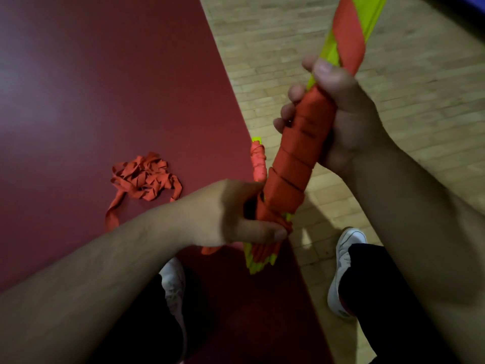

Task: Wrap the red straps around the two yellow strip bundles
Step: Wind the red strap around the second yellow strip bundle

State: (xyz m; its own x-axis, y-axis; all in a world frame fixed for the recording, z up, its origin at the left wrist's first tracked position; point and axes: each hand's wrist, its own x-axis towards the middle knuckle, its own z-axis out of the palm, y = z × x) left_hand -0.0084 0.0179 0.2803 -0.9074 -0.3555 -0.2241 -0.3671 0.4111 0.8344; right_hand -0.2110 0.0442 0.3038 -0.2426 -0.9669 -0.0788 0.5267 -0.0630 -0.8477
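- We are holding the bundle (326, 51) slanting, pointing up-right.
- Our left hand (236, 214) and right hand (338, 114) are gripping it over the wrapped strap (294, 164).
- A spare strap (144, 177) is lying on the mat (78, 88).

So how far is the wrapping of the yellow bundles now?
Done: red strap coils cover the middle of the held bundle. In hand: the right hand grips its upper part, the left hand its lower end. Remaining: yellow shows bare near the top, and a loose strap pile lies on the mat.
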